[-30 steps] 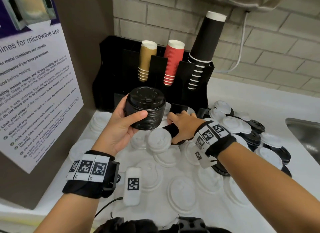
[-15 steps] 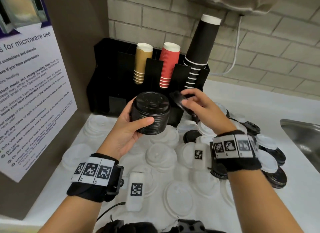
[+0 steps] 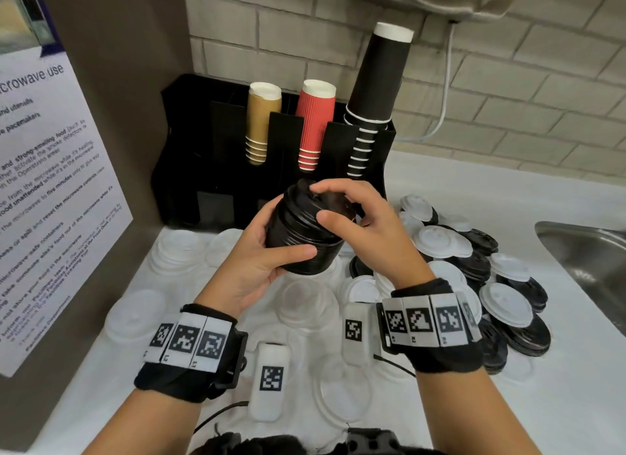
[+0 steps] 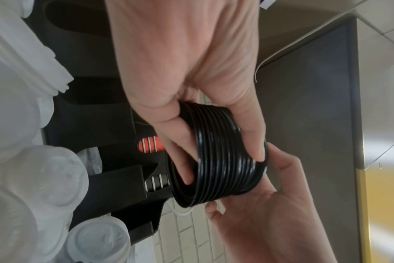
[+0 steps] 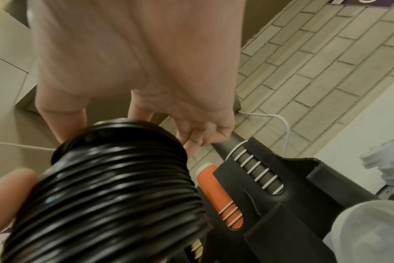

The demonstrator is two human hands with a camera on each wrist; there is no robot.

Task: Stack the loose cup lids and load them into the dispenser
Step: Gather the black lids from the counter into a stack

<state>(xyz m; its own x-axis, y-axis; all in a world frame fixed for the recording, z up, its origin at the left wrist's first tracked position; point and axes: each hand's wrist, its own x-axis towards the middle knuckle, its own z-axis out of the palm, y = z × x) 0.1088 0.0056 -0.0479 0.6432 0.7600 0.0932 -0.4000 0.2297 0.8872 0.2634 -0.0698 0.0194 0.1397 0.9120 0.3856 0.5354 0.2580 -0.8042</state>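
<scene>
The left hand (image 3: 250, 268) grasps a stack of black lids (image 3: 301, 238) from the side, thumb across the front and fingers round the back, holding it in the air above the tabletop (image 3: 542, 404) and just in front of the black dispenser (image 3: 210, 156). The right hand (image 3: 366, 224) sits on top of the stack, its fingers curled over the top lid and thumb against the rim. The stack tilts a little to the left. Loose white lids (image 3: 308, 302) lie below the hands; a mixed heap of black and white lids (image 3: 474, 251) lies to the right, beside the sink (image 3: 589, 251). Gold, red and black cups (image 3: 315, 126) stand in the dispenser.
</scene>
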